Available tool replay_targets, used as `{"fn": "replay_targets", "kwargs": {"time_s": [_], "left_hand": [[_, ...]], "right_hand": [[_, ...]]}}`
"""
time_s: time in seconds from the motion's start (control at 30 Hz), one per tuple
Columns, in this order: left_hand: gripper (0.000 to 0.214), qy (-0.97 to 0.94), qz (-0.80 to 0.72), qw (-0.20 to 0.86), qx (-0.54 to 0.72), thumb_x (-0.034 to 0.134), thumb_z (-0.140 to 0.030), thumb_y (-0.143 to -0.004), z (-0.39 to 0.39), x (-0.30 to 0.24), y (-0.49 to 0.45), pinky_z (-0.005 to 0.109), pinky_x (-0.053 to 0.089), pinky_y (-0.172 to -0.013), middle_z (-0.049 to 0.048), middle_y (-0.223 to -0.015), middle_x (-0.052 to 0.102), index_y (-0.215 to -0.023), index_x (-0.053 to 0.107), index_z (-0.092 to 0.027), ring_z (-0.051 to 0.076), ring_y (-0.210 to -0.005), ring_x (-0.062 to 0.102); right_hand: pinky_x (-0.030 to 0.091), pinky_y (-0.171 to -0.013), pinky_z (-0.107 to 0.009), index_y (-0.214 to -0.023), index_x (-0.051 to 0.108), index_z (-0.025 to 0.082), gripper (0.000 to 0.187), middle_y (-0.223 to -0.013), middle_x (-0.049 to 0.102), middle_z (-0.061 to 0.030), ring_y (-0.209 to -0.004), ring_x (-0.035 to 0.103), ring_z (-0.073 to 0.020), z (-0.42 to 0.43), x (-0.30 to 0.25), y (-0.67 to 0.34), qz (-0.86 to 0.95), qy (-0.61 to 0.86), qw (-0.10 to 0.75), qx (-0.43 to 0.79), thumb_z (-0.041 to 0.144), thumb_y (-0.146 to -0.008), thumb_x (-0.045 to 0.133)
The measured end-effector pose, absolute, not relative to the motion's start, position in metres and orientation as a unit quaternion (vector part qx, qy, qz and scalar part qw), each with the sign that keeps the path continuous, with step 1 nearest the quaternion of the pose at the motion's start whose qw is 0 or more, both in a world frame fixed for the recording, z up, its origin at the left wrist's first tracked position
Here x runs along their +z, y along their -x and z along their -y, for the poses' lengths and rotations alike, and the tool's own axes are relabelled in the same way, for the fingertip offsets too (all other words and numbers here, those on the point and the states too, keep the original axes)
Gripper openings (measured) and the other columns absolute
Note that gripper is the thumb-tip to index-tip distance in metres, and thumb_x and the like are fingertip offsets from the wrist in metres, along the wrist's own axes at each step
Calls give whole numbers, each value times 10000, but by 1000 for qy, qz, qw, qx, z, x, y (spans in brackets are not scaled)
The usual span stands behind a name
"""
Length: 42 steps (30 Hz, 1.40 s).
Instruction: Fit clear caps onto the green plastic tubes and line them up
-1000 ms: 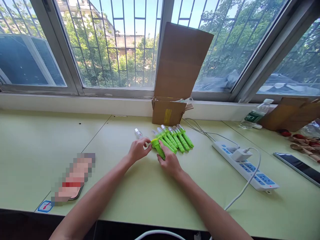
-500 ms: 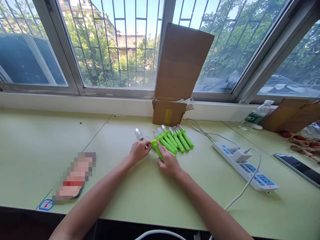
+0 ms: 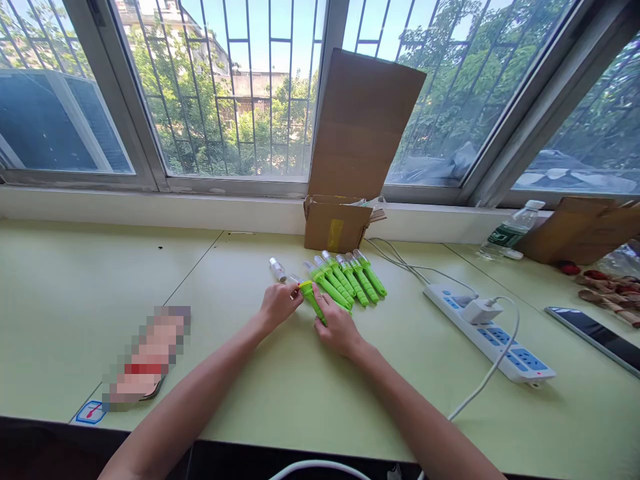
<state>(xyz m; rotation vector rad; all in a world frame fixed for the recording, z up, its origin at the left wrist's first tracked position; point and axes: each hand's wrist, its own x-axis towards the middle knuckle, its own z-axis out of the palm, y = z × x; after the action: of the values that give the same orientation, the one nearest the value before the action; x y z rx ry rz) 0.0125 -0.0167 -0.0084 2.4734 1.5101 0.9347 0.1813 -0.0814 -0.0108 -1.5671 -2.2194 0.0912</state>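
My right hand [image 3: 340, 325] is closed round a bright green plastic handle [image 3: 315, 303], its wider ringed end pointing up and to the left. At that wider end, the fingers of my left hand [image 3: 279, 303] are pinched together; what they hold, if anything, is too small to make out. A clear piece [image 3: 295, 279] shows just behind those fingertips. Several green sticks with clear tips [image 3: 354, 280] lie side by side beyond my right hand. Left of them is a small clear cylinder with a whitish inside [image 3: 277, 269], lying apart on the table.
An open cardboard box [image 3: 335, 227] stands against the window ledge. To the right lie a white power strip [image 3: 487, 337] with plugged cables, a dark phone [image 3: 595, 340] and a water bottle [image 3: 513, 230]. A pixelated phone-like object [image 3: 150, 360] is at left.
The view has shifted very slightly. My left fingertips have moved a little at the handle's wide end, and its ringed top shows more; both hands stay in place.
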Motion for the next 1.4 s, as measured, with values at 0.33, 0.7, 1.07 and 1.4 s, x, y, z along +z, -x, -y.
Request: {"fn": "replay_targets", "kwargs": {"time_s": [0.33, 0.7, 1.07, 1.4], "left_hand": [[113, -808, -463, 37, 362, 543, -184, -751, 15, -8, -9, 193, 365, -549, -10, -629, 662, -668, 617, -201, 94, -548, 571], [124, -814, -423, 119, 378, 499, -286, -844, 20, 7, -7, 213, 441, -569, -5, -737, 688, -925, 542, -202, 107, -580, 620], [142, -838, -425, 85, 331, 518, -238, -812, 15, 1, -1, 217, 435, -604, -3, -725, 700, -908, 622, -230, 122, -614, 628], [178, -836, -458, -16, 303, 478, -202, -808, 16, 1, -6, 227, 368, -534, 31, -614, 652, -678, 599, -198, 141, -553, 602]], "right_hand": [[505, -797, -355, -1494, -16, 190, 864, -1235, 517, -137, -933, 597, -240, 79, -15, -179, 797, 552, 237, 58, 123, -748, 417], [451, -905, -368, -1489, 120, 175, 804, -1252, 514, -125, -1053, 540, -229, 74, -18, -182, 775, 521, 317, 165, 125, -741, 410], [466, -891, -368, -1490, 120, 175, 805, -1307, 491, -137, -1007, 563, -223, 73, -20, -184, 783, 518, 303, 162, 135, -745, 422], [473, -876, -384, -1491, 104, 179, 815, -1326, 475, -148, -1046, 555, -247, 75, -20, -183, 799, 520, 273, 133, 126, -738, 412]]}}
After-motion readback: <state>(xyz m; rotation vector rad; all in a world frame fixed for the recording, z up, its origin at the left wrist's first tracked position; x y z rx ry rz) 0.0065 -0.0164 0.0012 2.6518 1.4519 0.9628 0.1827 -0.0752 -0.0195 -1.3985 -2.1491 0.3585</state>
